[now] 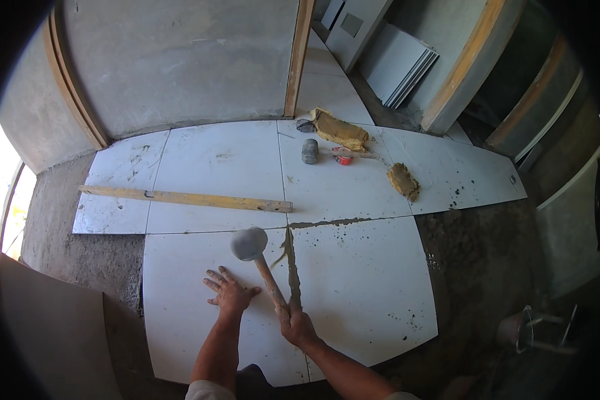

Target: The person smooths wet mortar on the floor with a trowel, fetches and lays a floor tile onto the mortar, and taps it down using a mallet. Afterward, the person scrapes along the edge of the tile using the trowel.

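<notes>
My right hand point(297, 326) grips the wooden handle of a rubber mallet point(249, 244). Its grey head is over the near left floor tile point(180, 287); whether it touches the tile I cannot tell. Fingers spread, my left hand point(231, 291) lies flat on that same white tile, just left of the mallet's handle. A strip of wet grey mortar point(293, 267) runs along the joint between this tile and the near right tile point(360, 280), and another smear follows the joint behind it.
A yellow spirit level point(200, 199) lies across the far tiles. Beyond it are a second mallet point(310, 152), a red tape measure point(342, 157) and two dirty sponges point(340, 130). Several tiles point(397, 63) lean by the wall. A bucket point(515, 330) stands on the bare ground at right.
</notes>
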A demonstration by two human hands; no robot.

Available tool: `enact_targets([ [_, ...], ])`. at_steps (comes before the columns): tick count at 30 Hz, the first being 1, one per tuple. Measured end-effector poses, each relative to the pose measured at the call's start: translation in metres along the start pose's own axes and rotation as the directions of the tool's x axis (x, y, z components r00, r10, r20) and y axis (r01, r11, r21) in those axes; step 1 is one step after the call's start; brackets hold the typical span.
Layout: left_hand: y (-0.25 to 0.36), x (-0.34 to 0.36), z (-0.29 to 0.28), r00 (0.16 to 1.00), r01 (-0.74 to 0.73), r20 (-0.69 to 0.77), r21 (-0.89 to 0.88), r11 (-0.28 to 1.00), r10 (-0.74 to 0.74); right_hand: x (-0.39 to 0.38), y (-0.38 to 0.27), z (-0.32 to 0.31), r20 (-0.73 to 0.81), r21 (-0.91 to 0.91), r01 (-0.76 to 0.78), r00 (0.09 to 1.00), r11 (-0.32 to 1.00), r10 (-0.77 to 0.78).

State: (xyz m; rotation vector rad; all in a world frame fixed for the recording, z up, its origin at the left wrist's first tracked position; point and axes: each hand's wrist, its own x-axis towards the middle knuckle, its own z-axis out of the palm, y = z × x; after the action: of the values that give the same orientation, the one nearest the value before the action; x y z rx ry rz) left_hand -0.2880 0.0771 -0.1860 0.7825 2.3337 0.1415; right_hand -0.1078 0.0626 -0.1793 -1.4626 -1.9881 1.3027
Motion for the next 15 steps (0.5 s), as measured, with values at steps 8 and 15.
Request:
enact_targets([
  [8,0.002,-0.001,-0.001,1.0,0.008,0.003,0.033,0.999,-0.008,-0.016,0.004,-0.005,-0.108,-0.021,0.029,0.994,0.999,-0.031],
  [15,-0.001,0.0,0.006,1.0,0.012,-0.019,0.085,0.996,-0.011,-0.045,0.013,-0.042,-0.056,-0.088,-0.205,0.978,0.975,0.201],
])
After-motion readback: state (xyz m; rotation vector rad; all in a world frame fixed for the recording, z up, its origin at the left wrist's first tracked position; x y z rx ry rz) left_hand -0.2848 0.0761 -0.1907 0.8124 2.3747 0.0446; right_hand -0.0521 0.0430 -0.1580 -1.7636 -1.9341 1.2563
